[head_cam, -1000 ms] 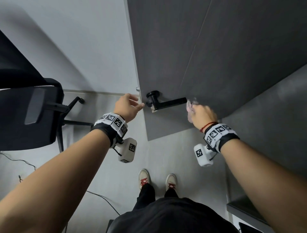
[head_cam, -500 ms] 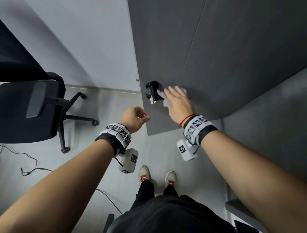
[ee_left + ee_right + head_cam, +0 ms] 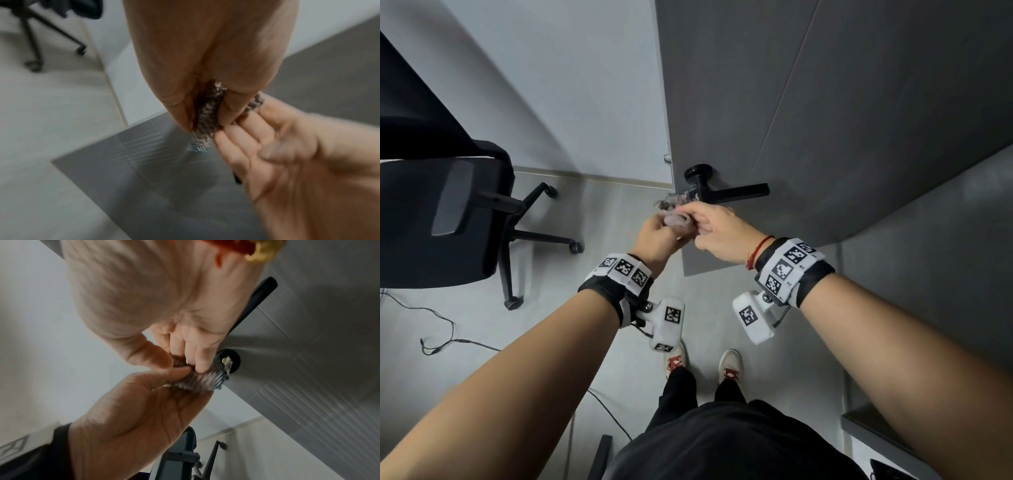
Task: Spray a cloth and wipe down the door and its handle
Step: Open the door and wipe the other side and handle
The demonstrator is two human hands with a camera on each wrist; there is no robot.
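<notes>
Both hands meet below handle [image 3: 726,192] — left hand [image 3: 657,236] and right hand [image 3: 722,233] fingers pinching bunched cloth [image 3: 681,221].

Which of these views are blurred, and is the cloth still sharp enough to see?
Head view: mostly sharp, wide-angle bending of the door edges. Left wrist view: right hand smeared, cloth weave readable. Right wrist view: soft, handle streaked.

A pale grey wall [image 3: 558,85] met a light floor [image 3: 458,377] along a skirting strip. A black office chair [image 3: 441,212] stood left; a thin cable [image 3: 438,329] trailed beside it.
</notes>
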